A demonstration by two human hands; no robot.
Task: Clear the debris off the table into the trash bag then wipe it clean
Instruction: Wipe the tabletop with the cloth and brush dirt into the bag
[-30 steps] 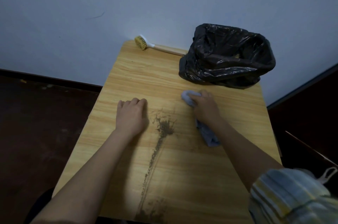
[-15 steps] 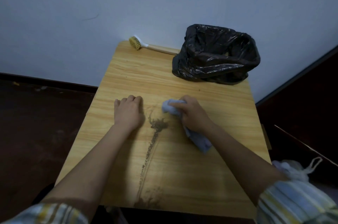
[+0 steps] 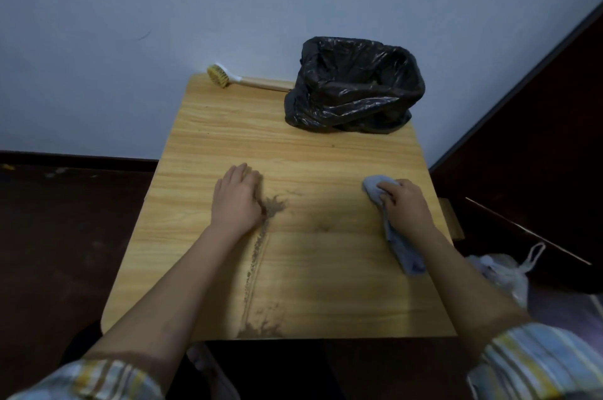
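A wooden table (image 3: 326,151) carries a line of brown debris (image 3: 257,249) that runs from a small heap beside my left hand down to a smear at the near edge. My left hand (image 3: 236,200) rests on the table with its fingers together, its edge against the heap. Near the table's right side my right hand (image 3: 404,205) grips a grey cloth (image 3: 401,249) and presses it onto the wood. A black trash bag (image 3: 352,89) stands open at the far right corner.
A scrub brush (image 3: 244,80) with a wooden handle lies along the far edge by the wall. A white plastic bag (image 3: 502,272) sits on the floor at the right. Dark floor surrounds the table.
My right hand has slid the cloth from the middle of the table, near the debris heap, out to the right side. My left hand has stayed by the heap.
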